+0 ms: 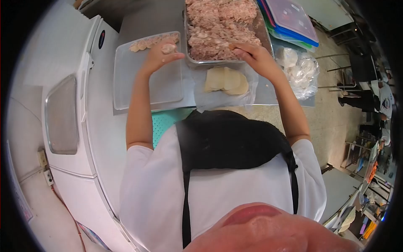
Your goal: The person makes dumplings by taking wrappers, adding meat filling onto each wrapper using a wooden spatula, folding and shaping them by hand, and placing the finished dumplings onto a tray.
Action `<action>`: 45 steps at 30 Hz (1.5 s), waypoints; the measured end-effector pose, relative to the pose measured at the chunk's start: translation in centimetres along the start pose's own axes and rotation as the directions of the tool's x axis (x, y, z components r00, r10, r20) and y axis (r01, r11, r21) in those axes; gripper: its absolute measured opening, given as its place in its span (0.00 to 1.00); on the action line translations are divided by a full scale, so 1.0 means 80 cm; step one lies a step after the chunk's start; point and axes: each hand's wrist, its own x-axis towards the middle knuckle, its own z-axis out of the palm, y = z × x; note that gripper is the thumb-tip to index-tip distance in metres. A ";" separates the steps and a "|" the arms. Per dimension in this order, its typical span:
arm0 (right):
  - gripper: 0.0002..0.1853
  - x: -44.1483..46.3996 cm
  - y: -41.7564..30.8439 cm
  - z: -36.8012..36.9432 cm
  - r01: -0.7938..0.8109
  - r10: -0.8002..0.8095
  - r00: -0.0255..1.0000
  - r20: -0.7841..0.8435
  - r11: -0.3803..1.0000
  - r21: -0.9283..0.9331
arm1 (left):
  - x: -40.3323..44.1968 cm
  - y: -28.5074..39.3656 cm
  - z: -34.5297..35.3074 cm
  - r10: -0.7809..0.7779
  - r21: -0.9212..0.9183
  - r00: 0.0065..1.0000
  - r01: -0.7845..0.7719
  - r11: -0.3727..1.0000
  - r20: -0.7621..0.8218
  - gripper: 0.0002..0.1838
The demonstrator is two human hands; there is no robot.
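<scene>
My left hand (157, 59) is over the clear plastic tray (147, 84), with a pale, round dumpling (168, 48) cupped in its fingers and the thumb stretched to the right. Behind it, a row of dumplings (145, 43) lies along the tray's far edge. My right hand (257, 59) reaches to the near right part of the ground meat (214, 38) in a deep tray. Its fingers are closed at the meat's surface; what they hold, if anything, I cannot make out. Between my hands, nearer my body, a stack of round dough wrappers (226, 80) lies on a plastic sheet.
Colored plastic lids (291, 21) are piled right of the meat. A plastic bag of pale dough (302, 69) lies at the table's right end. A white refrigerator (98, 105) stands on the left. Another person (384, 101) is far off on the right, near shelves.
</scene>
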 end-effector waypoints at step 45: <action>0.16 -0.031 0.123 -0.023 0.096 0.064 0.970 0.234 0.787 -0.610 | -0.034 0.070 0.236 0.311 0.185 0.948 -0.294 0.938 -0.067 0.17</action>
